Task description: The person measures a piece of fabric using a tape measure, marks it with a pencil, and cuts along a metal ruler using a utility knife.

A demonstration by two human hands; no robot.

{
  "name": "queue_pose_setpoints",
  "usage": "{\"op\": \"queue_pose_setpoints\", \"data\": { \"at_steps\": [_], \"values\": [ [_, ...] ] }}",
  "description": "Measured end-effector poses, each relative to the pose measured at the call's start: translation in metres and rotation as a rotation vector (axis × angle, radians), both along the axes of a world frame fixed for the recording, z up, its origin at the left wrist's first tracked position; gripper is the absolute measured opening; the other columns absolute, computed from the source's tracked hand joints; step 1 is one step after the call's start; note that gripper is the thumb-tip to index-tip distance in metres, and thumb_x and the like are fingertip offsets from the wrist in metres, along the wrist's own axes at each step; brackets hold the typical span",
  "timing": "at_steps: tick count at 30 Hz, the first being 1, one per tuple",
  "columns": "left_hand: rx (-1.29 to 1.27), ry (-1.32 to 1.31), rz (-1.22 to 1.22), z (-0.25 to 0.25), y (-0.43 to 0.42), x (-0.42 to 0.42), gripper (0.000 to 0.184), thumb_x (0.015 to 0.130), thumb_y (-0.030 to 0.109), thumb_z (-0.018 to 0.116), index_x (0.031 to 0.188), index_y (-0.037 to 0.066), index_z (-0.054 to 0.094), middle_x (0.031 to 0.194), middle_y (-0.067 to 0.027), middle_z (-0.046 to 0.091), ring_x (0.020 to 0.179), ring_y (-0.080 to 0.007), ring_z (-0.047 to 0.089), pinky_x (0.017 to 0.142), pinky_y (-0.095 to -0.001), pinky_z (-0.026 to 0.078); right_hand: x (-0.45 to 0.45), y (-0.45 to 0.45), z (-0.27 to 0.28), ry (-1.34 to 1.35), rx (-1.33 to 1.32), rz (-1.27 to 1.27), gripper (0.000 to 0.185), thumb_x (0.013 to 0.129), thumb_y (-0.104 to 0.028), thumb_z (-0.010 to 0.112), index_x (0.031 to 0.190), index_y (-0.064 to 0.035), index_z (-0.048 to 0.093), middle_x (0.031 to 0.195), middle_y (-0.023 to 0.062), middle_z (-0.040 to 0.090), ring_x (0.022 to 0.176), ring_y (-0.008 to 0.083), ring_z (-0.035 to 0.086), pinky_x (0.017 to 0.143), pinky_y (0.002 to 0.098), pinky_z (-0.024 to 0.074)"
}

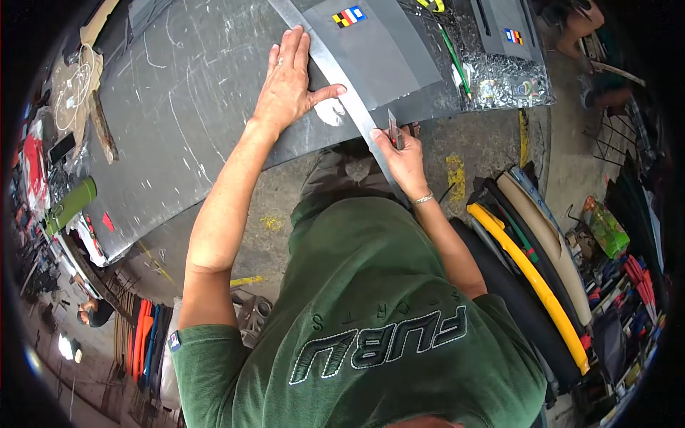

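My left hand [289,89] lies spread on the dark table, its fingertips and thumb on a long metal ruler [352,107]. The ruler runs diagonally along the left edge of a grey sheet of material [392,60], which bears a small patch of coloured flags [349,16]. At the table's near edge my right hand [405,167] is closed around a utility knife [394,130], blade pointing up and away from me. Its thumb touches the ruler, whose near end passes beyond the table edge. A white mark or scrap [330,112] shows under my left thumb.
The scratched dark table [178,128] has a green pencil [455,60] and another grey piece with flags [508,28] at right. Rolls of material, one yellow [531,285], stand at my right. A green roll [71,205] and a phone [62,148] lie at left. Other people appear at the edges.
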State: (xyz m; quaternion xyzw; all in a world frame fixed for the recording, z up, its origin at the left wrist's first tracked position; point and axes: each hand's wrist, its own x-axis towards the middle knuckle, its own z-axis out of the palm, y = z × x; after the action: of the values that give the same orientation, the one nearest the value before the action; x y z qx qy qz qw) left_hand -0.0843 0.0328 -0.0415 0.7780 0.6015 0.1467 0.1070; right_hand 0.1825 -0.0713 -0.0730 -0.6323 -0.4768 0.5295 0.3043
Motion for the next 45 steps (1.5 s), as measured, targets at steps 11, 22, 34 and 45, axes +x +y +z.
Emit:
{"op": "queue_pose_setpoints", "data": {
  "at_steps": [11, 22, 34, 45],
  "values": [
    [0.058, 0.017, -0.021, -0.004, 0.0, 0.0, 0.128, 0.076, 0.084, 0.066, 0.153, -0.014, 0.036, 0.163, -0.0283, 0.032, 0.156, -0.0417, 0.027, 0.127, -0.0565, 0.023, 0.0, -0.001, -0.004, 0.034, -0.085, -0.024, 0.033, 0.094, -0.031, 0.08, 0.094, 0.0013, 0.076, 0.068, -0.0007, 0.064, 0.067, 0.0062, 0.052, 0.063, 0.0287, 0.0466],
    [0.029, 0.053, -0.007, 0.001, -0.001, 0.001, 0.128, 0.077, 0.085, 0.065, 0.155, -0.012, 0.034, 0.164, -0.0277, 0.032, 0.157, -0.0408, 0.026, 0.128, -0.0542, 0.023, -0.002, 0.003, 0.014, 0.038, -0.071, -0.004, 0.033, 0.097, -0.031, 0.078, 0.098, 0.0025, 0.076, 0.072, 0.0, 0.066, 0.069, 0.0062, 0.053, 0.066, 0.0282, 0.0476],
    [-0.091, 0.328, -0.014, 0.025, 0.008, 0.014, 0.128, 0.08, 0.084, 0.064, 0.15, -0.019, 0.036, 0.161, -0.0341, 0.034, 0.155, -0.0442, 0.03, 0.127, -0.0503, 0.03, 0.024, 0.025, 0.064, -0.371, 0.025, 0.151, 0.042, 0.094, -0.028, 0.078, 0.118, 0.0025, 0.061, 0.104, 0.0224, 0.071, 0.088, 0.0352, 0.073, 0.08, 0.0428, 0.0555],
    [-0.188, 0.31, 0.016, 0.034, 0.011, 0.02, 0.12, 0.08, 0.067, 0.078, 0.153, -0.017, 0.034, 0.163, -0.0317, 0.031, 0.156, -0.042, 0.025, 0.126, -0.0484, 0.03, -0.054, 0.104, 0.078, -0.364, 0.618, 0.496, 0.053, 0.103, -0.01, 0.055, 0.155, -0.0065, 0.043, 0.112, 0.0249, 0.065, 0.092, 0.0469, 0.068, 0.084, 0.0527, 0.0561]
  ]
}}
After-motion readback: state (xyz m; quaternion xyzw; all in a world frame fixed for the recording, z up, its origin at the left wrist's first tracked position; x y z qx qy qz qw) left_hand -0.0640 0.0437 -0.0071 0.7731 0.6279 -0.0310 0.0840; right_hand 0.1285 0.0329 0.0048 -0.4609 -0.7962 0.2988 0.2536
